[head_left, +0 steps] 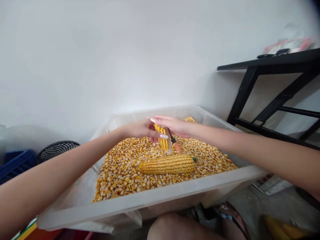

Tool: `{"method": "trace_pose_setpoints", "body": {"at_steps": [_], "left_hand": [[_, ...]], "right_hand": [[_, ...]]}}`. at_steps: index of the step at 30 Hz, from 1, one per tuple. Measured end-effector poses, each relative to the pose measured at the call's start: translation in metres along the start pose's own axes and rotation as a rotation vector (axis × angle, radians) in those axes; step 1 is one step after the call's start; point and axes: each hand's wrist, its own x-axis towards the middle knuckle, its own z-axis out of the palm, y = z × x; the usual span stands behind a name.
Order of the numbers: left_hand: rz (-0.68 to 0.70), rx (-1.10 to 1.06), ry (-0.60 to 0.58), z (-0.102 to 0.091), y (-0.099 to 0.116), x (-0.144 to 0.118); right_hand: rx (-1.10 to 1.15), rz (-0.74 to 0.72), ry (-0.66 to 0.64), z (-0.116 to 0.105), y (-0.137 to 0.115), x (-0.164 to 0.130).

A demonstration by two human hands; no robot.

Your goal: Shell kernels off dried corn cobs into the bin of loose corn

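Filling the centre of the frame: one translucent plastic bin (160,197), holding a broad bed of loose yellow corn kernels (125,178). Lying on the kernels, just below centre: one whole ear of corn (167,165), placed sideways. Standing above it, mid-frame: one upright ear (163,142), showing a pale strip along its right side. The left hand (145,129) is gripping this ear; the right hand (176,126) is bending over its top, its grip being too hidden to tell. An orange-and-black handle (178,148) is slanting beside it. Occupying the left edge: a black wire basket (56,148) and a blue crate (21,163). Backing everything: a white wall (125,50). Standing at upper right: a black table (282,61), carrying blurred items (290,46). Showing at lower right: grey floor (255,208).
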Motion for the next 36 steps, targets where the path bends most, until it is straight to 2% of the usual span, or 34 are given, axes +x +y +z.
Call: {"method": "trace_pose_setpoints", "body": {"at_steps": [2, 3, 8, 12, 18, 24, 31, 36], "left_hand": [[-0.015, 0.057, 0.086, 0.001, 0.004, 0.001], [-0.024, 0.091, 0.135, 0.001, 0.006, 0.002], [-0.146, 0.218, 0.347, 0.004, 0.017, 0.004], [-0.198, 0.286, 0.443, 0.01, 0.024, 0.004], [-0.186, 0.314, 0.497, 0.015, 0.029, 0.004], [-0.154, 0.259, 0.504, 0.015, 0.032, 0.003], [-0.109, 0.26, 0.571, 0.013, 0.032, 0.003], [-0.104, 0.181, 0.516, 0.014, 0.024, 0.004]], "right_hand": [[-0.004, -0.048, 0.111, 0.004, 0.003, 0.004], [0.003, -0.072, 0.125, 0.005, 0.004, 0.005], [0.044, -0.096, 0.053, 0.003, 0.006, 0.008], [0.034, -0.104, 0.052, 0.003, 0.006, 0.007], [0.018, -0.182, 0.08, 0.003, 0.008, 0.007], [0.016, -0.23, 0.036, 0.0, 0.004, 0.01], [0.096, -0.214, -0.011, -0.005, 0.0, 0.014], [0.174, -0.172, -0.043, -0.005, 0.006, 0.015]]}}
